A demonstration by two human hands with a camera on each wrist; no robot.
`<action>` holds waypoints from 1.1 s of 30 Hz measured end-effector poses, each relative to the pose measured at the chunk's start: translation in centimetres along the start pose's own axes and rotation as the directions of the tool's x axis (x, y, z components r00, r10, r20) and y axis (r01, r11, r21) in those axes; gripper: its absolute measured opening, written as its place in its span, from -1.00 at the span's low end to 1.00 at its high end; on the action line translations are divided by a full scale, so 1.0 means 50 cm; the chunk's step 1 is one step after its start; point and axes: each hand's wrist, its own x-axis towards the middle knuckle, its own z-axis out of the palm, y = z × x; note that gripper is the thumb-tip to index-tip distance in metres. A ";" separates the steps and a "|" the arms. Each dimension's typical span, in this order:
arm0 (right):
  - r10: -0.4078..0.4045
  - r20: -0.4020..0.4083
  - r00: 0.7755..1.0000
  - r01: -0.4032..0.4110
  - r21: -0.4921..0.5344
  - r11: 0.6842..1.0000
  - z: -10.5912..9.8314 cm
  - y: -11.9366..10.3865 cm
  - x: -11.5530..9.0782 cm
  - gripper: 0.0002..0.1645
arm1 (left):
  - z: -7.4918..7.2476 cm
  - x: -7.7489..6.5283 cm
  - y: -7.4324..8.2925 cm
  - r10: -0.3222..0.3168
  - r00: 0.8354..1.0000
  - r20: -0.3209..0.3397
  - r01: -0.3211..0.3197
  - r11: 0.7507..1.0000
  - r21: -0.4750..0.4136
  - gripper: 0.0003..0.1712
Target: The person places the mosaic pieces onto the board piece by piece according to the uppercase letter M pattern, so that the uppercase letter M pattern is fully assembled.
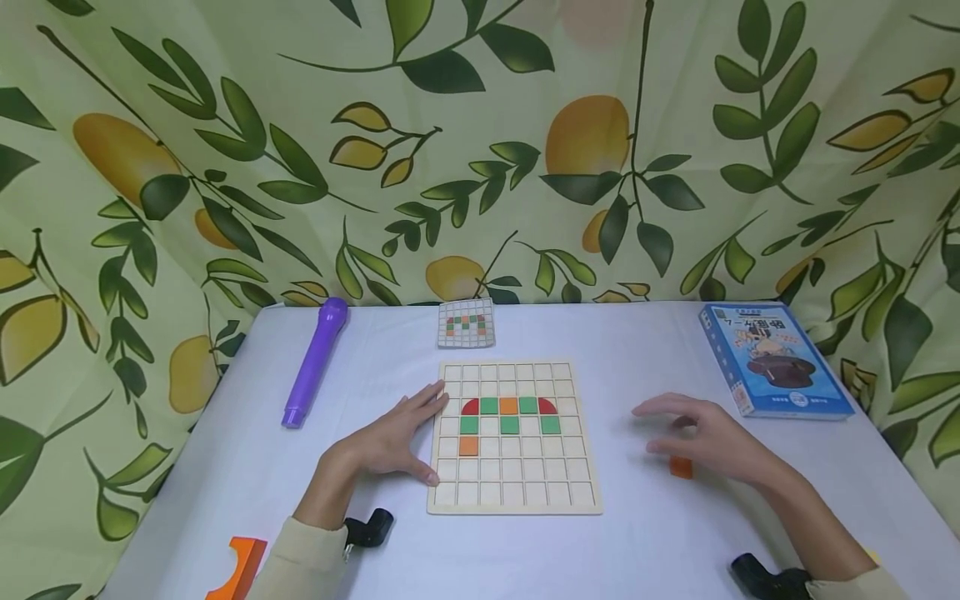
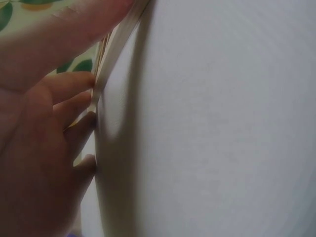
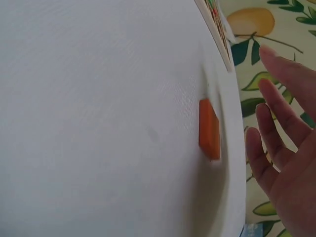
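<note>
A wooden grid board (image 1: pixel 517 496) lies mid-table, with green, orange and red pieces in its upper cells. One orange square tile (image 1: pixel 468 446) sits lowest, at the left of the pattern. My left hand (image 1: pixel 393 433) rests at the board's left edge, fingers spread and touching the rim; the left wrist view shows its fingertips (image 2: pixel 88 165) against that edge. To the right of the board, my right hand (image 1: pixel 705 437) hovers with nothing held, fingers loosely bent. Below it an orange block (image 1: pixel 681 467) lies on the cloth, apart from the fingers in the right wrist view.
Behind the board lies a small pattern card (image 1: pixel 466 323) with a similar coloured grid. A purple marker-shaped stick (image 1: pixel 316 362) is at the left, a blue box (image 1: pixel 780 362) at the back right. An orange arch-shaped block (image 1: pixel 238 569) lies near the front left.
</note>
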 end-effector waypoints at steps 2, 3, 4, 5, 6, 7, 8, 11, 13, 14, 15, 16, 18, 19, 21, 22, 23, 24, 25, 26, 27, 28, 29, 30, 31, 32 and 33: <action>0.011 0.001 1.000 -0.011 0.006 1.000 -0.003 0.007 -0.010 -0.47 | 0.000 0.000 -0.001 -0.004 1.000 -0.002 0.004 1.000 -0.001 0.41; 0.015 0.002 1.000 -0.015 0.011 1.000 -0.004 0.010 -0.014 -0.45 | 0.000 0.000 -0.001 -0.008 1.000 -0.002 0.008 1.000 0.000 0.41; 0.021 0.003 1.000 -0.021 0.011 1.000 -0.004 0.012 -0.019 -0.44 | 0.000 0.001 -0.001 -0.012 1.000 -0.002 0.012 1.000 0.000 0.41; 0.024 0.004 1.000 -0.024 0.010 1.000 -0.005 0.015 -0.024 -0.43 | 0.000 0.001 -0.002 -0.016 1.000 -0.002 0.016 1.000 -0.001 0.42; 0.027 0.004 1.000 -0.027 0.008 1.000 -0.005 0.017 -0.028 -0.42 | 0.000 0.002 -0.002 -0.018 1.000 -0.003 0.018 1.000 -0.001 0.42; 0.030 0.004 1.000 -0.030 0.004 1.000 -0.005 0.019 -0.033 -0.41 | -0.001 0.002 -0.001 -0.019 1.000 -0.005 0.019 1.000 -0.002 0.42; 0.036 0.003 0.999 -0.036 -0.001 0.999 -0.005 0.021 -0.037 -0.41 | -0.001 0.003 -0.001 -0.021 1.000 -0.005 0.021 1.000 -0.002 0.42; 0.055 -0.002 0.998 -0.055 -0.022 0.998 -0.005 0.028 -0.049 -0.40 | -0.002 0.004 -0.001 -0.020 1.000 -0.003 0.020 1.000 -0.001 0.42; 0.064 -0.002 0.998 -0.064 -0.031 0.997 -0.005 0.033 -0.056 -0.39 | -0.003 0.004 -0.001 -0.021 1.000 0.000 0.021 1.000 -0.002 0.42; 0.072 -0.001 0.997 -0.072 -0.036 0.997 -0.005 0.035 -0.059 -0.39 | -0.003 0.004 -0.001 -0.022 1.000 0.002 0.022 1.000 -0.005 0.42; 0.078 0.002 0.997 -0.077 -0.038 0.996 -0.004 0.037 -0.063 -0.38 | -0.004 0.003 0.000 -0.021 1.000 0.003 0.021 1.000 -0.007 0.42; 0.084 0.007 0.996 -0.084 -0.041 0.996 -0.003 0.039 -0.066 -0.38 | -0.004 0.003 0.000 -0.020 1.000 0.004 0.020 1.000 -0.009 0.42; 0.095 0.016 0.995 -0.094 -0.044 0.995 0.000 0.043 -0.070 -0.38 | -0.004 0.002 0.000 -0.018 1.000 0.004 0.019 1.000 -0.013 0.42; 0.103 0.017 0.994 -0.103 -0.041 0.994 0.001 0.045 -0.072 -0.38 | -0.004 0.002 0.000 -0.017 1.000 0.004 0.017 1.000 -0.014 0.42; 0.110 0.019 0.994 -0.109 -0.035 0.993 0.004 0.048 -0.074 -0.40 | -0.004 0.001 -0.001 -0.011 1.000 0.003 0.011 1.000 -0.016 0.42; 0.110 0.021 0.994 -0.109 -0.032 0.994 0.005 0.050 -0.075 -0.41 | -0.004 0.001 -0.001 -0.008 1.000 0.002 0.008 1.000 -0.016 0.42; 0.109 0.020 0.994 -0.108 -0.026 0.994 0.006 0.051 -0.075 -0.42 | -0.003 0.001 -0.001 -0.007 1.000 0.002 0.007 1.000 -0.017 0.42; 0.109 0.020 0.994 -0.108 -0.021 0.994 0.007 0.052 -0.076 -0.43 | -0.003 0.001 -0.002 -0.006 1.000 0.002 0.006 1.000 -0.018 0.42; 0.107 0.023 0.994 -0.107 -0.016 0.994 0.008 0.053 -0.076 -0.44 | -0.003 0.001 -0.002 -0.004 1.000 0.002 0.004 1.000 -0.016 0.42; 0.105 0.025 0.994 -0.105 -0.013 0.994 0.009 0.054 -0.077 -0.46 | -0.002 0.001 -0.002 -0.003 1.000 0.003 0.003 1.000 -0.016 0.42; 0.103 0.029 0.994 -0.103 -0.011 0.995 0.009 0.055 -0.078 -0.47 | -0.002 0.001 -0.002 -0.004 1.000 0.003 0.004 1.000 -0.016 0.42; 0.103 0.032 0.994 -0.103 -0.008 0.995 0.010 0.056 -0.079 -0.47 | -0.001 0.001 -0.001 -0.003 1.000 0.005 0.003 1.000 -0.015 0.42; 0.101 0.033 0.994 -0.101 -0.007 0.995 0.011 0.057 -0.079 -0.48 | -0.001 0.001 -0.001 -0.003 1.000 0.006 0.003 1.000 -0.014 0.42; 0.101 0.033 0.994 -0.101 -0.007 0.995 0.011 0.057 -0.080 -0.49 | -0.001 0.001 -0.001 -0.002 1.000 0.006 0.002 1.000 -0.013 0.42; 0.101 0.033 0.994 -0.100 -0.007 0.995 0.011 0.058 -0.080 -0.49 | 0.000 0.001 -0.001 -0.002 1.000 0.007 0.002 1.000 -0.013 0.42; 0.103 0.032 0.994 -0.103 -0.006 0.995 0.011 0.059 -0.080 -0.50 | 0.000 0.000 -0.001 -0.002 1.000 0.007 0.002 1.000 -0.014 0.41; 0.100 0.034 0.994 -0.100 -0.007 0.995 0.012 0.060 -0.081 -0.50 | 0.000 0.000 -0.001 -0.001 1.000 0.006 0.001 1.000 -0.013 0.41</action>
